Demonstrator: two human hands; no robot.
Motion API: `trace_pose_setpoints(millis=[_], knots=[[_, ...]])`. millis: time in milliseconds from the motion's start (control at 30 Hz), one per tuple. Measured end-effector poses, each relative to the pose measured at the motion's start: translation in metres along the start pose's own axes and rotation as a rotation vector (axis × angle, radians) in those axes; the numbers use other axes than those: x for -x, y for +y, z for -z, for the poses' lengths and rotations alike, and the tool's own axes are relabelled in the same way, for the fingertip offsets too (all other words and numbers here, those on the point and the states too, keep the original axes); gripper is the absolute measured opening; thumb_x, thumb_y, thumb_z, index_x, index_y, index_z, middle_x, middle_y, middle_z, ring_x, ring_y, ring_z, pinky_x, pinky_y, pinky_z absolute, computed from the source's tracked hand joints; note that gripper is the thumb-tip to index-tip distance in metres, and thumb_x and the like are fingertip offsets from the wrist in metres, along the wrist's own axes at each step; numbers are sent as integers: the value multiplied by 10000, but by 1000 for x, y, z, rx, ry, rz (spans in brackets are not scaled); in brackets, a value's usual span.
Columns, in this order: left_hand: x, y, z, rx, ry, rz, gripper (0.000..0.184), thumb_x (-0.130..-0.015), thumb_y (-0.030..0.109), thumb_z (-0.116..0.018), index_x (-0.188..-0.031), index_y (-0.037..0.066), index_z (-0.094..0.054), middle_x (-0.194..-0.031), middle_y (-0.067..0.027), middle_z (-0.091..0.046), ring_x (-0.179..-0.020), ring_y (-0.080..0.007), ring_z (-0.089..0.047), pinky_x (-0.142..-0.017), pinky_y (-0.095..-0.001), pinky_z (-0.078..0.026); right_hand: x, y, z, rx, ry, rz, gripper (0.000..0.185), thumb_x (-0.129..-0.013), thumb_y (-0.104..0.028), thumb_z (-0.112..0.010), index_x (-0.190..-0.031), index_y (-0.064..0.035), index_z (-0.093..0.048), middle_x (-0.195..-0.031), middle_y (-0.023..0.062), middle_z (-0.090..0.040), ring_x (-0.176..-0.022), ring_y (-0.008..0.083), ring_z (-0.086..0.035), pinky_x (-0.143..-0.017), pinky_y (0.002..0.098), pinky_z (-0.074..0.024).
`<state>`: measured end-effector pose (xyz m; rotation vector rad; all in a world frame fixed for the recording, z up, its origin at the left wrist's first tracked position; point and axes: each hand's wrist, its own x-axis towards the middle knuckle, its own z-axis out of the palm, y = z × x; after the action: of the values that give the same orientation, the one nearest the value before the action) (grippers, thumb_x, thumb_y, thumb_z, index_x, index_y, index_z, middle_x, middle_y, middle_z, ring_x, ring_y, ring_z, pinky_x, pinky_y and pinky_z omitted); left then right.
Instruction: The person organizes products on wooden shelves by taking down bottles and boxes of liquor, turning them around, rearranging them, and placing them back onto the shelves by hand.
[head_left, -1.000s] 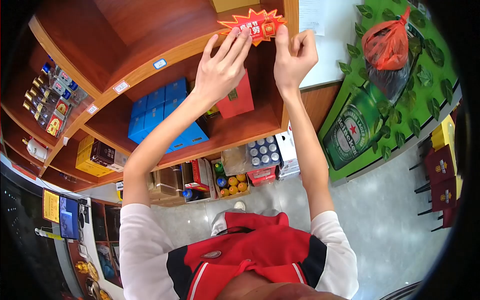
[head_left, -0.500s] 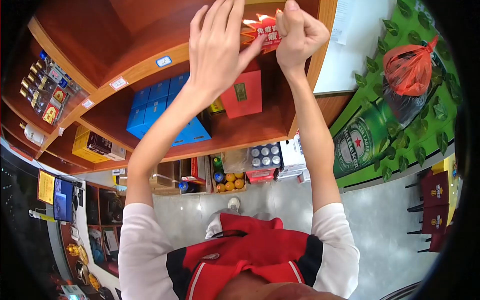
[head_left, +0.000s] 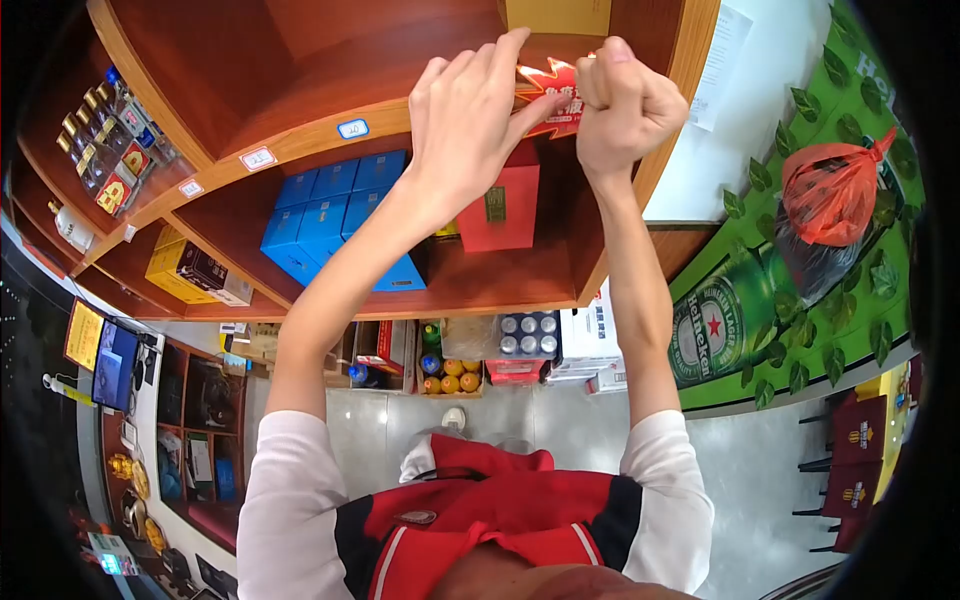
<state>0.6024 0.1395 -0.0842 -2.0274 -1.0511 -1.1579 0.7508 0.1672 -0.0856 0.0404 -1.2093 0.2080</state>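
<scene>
A red burst-shaped price tag sign [head_left: 553, 98] with white Chinese lettering is at the front edge of the wooden shelf [head_left: 300, 150]. My left hand [head_left: 465, 120] lies over that edge, fingers stretched out and its thumb reaching onto the sign's left part. My right hand [head_left: 625, 105] is closed in a fist at the sign's right end and covers part of it. Whatever may be inside the fist is hidden. Below the hands, a red box [head_left: 505, 205] and several blue boxes [head_left: 320, 215] stand in the lower compartment.
Small labels [head_left: 353, 129] run along the shelf edge. Bottles [head_left: 100, 150] stand at left. Canned drinks [head_left: 528, 335] and bottles with orange caps [head_left: 452, 377] are below the shelf. A red plastic bag [head_left: 835, 190] hangs at right by a green beer poster [head_left: 720, 320].
The view has shifted, so the shelf and both hands appear slightly lower and further right. My left hand stays spread by the sign and my right hand stays a fist at its right end.
</scene>
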Motion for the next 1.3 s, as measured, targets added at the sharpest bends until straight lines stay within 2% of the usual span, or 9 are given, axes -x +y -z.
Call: trace_pose_setpoints(millis=[267,433,500,567,767,900,1100,1200,1300], knots=[[-2,-5,-5,-8,33,-31,587,-854,474,-788,-1269,91,-632,-1009,-67,-762,-912,-256,-729,-764,-405,-509,0,3,16,-134,-15,-62,419,-978,-46,-600,-605,3,-413,-543,-33,-415,-498,49,-344,-474,278,-215],[-7,3,9,-50,-107,58,597,-855,511,-764,-1228,67,-621,-933,-94,-735,-891,-299,-717,-806,-430,-523,1,21,-7,-8,86,20,420,-967,7,-569,-549,9,-530,-536,19,-500,-503,82,-375,-484,260,-262],[1,-6,7,56,-11,-13,639,-854,488,-773,-1274,42,-594,-1020,-137,-697,-1006,-329,-679,-886,-436,-501,6,23,-13,178,94,120,432,-957,50,-523,-534,-3,-457,-532,23,-436,-496,90,-360,-477,272,-232],[15,-4,18,143,175,-34,685,-842,456,-790,-1322,23,-563,-1171,-178,-628,-1124,-354,-609,-968,-449,-465,0,20,2,-157,-42,-28,437,-937,98,-480,-531,-10,-357,-555,0,-318,-502,91,-282,-477,283,-186],[143,-5,91,275,273,29,463,-809,242,-820,-1195,40,-664,-1167,-127,-617,-1095,-320,-619,-906,-441,-493,2,-3,-14,6,14,155,535,-957,88,-518,-518,-63,-253,-536,-2,-217,-486,103,-150,-489,305,-128],[284,-32,124,335,-59,231,325,-811,138,-799,-1108,43,-707,-1095,-116,-644,-1014,-306,-649,-861,-427,-507,1,17,-25,170,57,179,562,-965,86,-532,-511,-75,-241,-524,-12,-204,-491,104,-142,-494,302,-122],[425,-138,172,214,-50,607,161,-850,26,-736,-1002,26,-682,-978,-117,-653,-915,-308,-635,-787,-393,-511,-1,22,-11,400,80,-18,522,-948,11,-658,-501,-52,-396,-527,-11,-350,-487,90,-264,-480,286,-194],[461,-237,200,96,120,770,147,-871,23,-723,-1003,17,-659,-1003,-133,-646,-934,-301,-628,-812,-400,-506,-2,25,-3,638,172,177,389,-918,-52,-722,-565,29,-582,-596,13,-491,-573,93,-408,-482,282,-313],[468,-342,224,-222,248,880,386,-874,163,-788,-1191,25,-619,-1236,-219,-565,-1166,-368,-549,-1008,-478,-447,14,-33,-41,816,-119,551,430,-854,99,-650,-520,-13,-404,-522,26,-388,-474,155,-386,-459,295,-278]])
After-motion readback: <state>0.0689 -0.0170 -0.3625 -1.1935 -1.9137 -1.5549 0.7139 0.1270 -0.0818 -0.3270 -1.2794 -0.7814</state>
